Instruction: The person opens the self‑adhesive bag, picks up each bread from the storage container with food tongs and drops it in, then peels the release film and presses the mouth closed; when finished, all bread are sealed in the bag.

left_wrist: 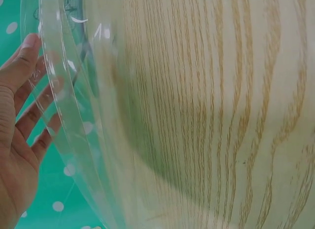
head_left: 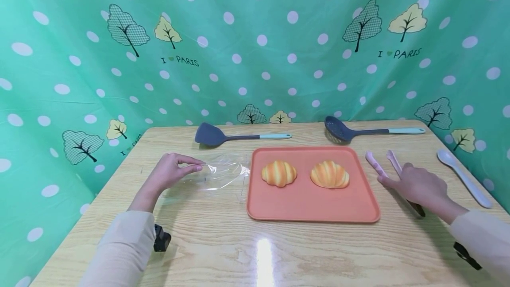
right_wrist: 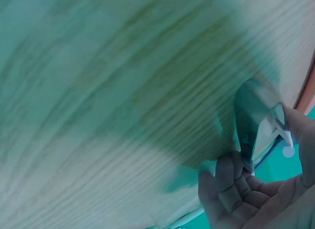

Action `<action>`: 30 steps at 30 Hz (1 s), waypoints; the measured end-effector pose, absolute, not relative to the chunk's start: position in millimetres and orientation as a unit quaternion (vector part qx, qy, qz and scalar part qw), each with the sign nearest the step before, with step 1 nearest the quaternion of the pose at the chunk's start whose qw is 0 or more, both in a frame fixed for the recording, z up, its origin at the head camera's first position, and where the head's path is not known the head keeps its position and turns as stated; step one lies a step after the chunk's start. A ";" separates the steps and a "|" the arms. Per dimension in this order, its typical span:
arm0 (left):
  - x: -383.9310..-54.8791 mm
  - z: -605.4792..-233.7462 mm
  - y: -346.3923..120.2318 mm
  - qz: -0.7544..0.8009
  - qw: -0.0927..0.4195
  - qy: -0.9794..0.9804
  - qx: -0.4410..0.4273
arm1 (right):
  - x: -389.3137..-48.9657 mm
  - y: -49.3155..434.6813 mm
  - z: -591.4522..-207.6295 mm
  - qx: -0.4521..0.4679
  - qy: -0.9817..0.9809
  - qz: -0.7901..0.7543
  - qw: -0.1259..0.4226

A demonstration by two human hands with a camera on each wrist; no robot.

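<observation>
My left hand point(head_left: 174, 172) pinches the edge of a clear plastic bag point(head_left: 227, 174) between thumb and fingers, to the left of the tray. In the left wrist view the bag point(left_wrist: 69, 91) hangs from the thumb and fingertips, and its film covers part of the fingers. Right of the tray, my right hand point(head_left: 423, 185) grips a pair of tongs point(head_left: 374, 164) with light purple tips spread apart and pointing away from me. The tongs' metal end point(right_wrist: 250, 116) shows between thumb and curled fingers in the right wrist view. Two croissants point(head_left: 279, 173) point(head_left: 330, 175) lie side by side on the pink tray point(head_left: 303, 209).
Behind the bag lies a dark spatula point(head_left: 210, 135) with a light blue handle end. A dark ladle point(head_left: 338, 129) lies behind the tray's right side. At the far right is a white spoon point(head_left: 465, 180). Green dotted cloth point(head_left: 255, 74) surrounds the wooden table point(head_left: 215, 242).
</observation>
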State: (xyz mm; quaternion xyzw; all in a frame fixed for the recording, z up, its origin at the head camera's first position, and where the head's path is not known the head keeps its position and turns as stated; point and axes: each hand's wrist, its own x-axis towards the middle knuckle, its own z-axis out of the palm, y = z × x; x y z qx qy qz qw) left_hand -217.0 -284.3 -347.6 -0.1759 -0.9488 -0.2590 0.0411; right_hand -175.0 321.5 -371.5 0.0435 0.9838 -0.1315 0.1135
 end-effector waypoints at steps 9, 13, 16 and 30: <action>-218.1 -347.2 -284.2 -0.261 0.031 -0.950 -0.170 | -174.2 327.0 -369.3 -0.006 0.988 -0.137 0.073; -218.1 -347.1 -283.8 -0.260 0.029 -0.950 -0.169 | -173.9 327.0 -367.7 -0.016 0.986 -0.159 0.049; -218.1 -346.9 -283.0 -0.261 0.029 -0.950 -0.168 | -174.8 327.7 -366.1 -0.024 0.984 -0.168 0.048; -218.1 -349.2 -282.3 -0.266 0.031 -0.949 -0.167 | -182.9 328.9 -357.6 -0.085 0.984 -0.157 0.001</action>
